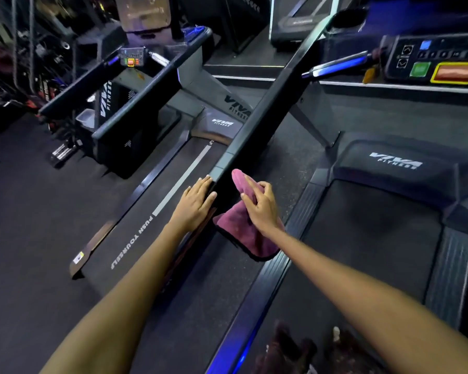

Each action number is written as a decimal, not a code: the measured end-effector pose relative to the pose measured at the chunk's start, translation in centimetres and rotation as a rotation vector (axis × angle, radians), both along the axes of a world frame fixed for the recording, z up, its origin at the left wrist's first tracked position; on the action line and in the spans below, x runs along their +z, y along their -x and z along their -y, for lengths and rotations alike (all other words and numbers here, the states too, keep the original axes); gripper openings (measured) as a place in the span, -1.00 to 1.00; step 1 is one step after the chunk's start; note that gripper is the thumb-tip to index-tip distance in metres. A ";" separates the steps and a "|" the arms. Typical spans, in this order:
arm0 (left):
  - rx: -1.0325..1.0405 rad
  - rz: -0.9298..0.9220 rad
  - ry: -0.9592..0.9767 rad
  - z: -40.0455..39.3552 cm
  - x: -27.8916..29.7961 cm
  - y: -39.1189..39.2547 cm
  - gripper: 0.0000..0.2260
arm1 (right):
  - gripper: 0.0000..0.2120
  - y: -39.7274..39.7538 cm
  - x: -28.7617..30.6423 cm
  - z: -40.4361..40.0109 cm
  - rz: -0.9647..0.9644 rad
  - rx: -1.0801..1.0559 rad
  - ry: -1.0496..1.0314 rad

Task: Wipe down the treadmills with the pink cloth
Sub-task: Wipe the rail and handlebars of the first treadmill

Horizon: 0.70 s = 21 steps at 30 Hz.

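A long black handrail (257, 114) of the right-hand treadmill runs from the console down to the middle of the view. My left hand (195, 201) rests flat on the near end of this rail, fingers straight. My right hand (260, 206) pinches the pink cloth (243, 233) just right of the rail's end; one part of the cloth sticks up past my fingers and the rest hangs below my hand. The cloth sits beside the rail, and I cannot tell if it touches it.
The left treadmill's belt (146, 225) reads "PUSH YOURSELF". The right treadmill's belt (368, 233) lies under my right arm, its console (438, 63) with green and red buttons at top right. Dark rubber floor (25, 225) spreads left. Gym gear crowds the far left.
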<state>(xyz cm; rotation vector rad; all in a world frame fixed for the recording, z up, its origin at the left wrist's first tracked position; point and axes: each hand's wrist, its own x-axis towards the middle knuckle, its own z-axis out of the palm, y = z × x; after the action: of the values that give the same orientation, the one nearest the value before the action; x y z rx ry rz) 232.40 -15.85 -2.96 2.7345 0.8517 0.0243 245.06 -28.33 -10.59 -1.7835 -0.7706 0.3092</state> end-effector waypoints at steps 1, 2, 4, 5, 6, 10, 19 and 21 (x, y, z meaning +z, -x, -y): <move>-0.016 0.022 0.006 -0.4 0.1 -0.4 -0.56 | -0.36 0.9 -0.1 -0.3 -0.010 -0.026 -0.007; -0.033 0.035 0.021 -0.7 0.2 -1.0 -0.57 | -0.36 1.9 -0.3 -0.7 -0.023 -0.049 -0.010; -0.071 0.035 0.052 -1.6 0.4 -2.2 -0.57 | -0.36 4.1 -0.7 -2.0 -0.067 -0.095 -0.035; -0.091 0.025 0.055 -2.2 0.3 -2.8 -0.56 | -0.37 5.1 -0.9 -2.7 -0.091 -0.114 -0.054; -0.117 0.006 0.045 -2.8 0.2 -3.3 -0.54 | -0.37 6.1 -0.9 -3.6 -0.120 -0.135 -0.075; -0.224 -0.018 -0.091 -4.7 -2.7 -3.5 -0.36 | -0.41 9.7 -1.4 -6.0 -0.171 -0.237 -0.118; -0.165 0.243 0.077 -4.9 -2.7 -4.2 -0.54 | -0.51 8.8 -1.9 -8.6 -0.053 -0.418 -0.121; -0.139 0.248 0.131 -4.9 -2.9 -3.9 -0.54 | -0.49 10.5 -2.8 -8.0 -0.042 -0.314 -0.112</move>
<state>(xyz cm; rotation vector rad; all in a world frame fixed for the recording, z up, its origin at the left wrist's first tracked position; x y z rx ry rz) 236.29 -10.94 -5.88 2.5908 0.5737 0.2645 234.59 -20.33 -13.44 -1.7542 -0.4588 0.0927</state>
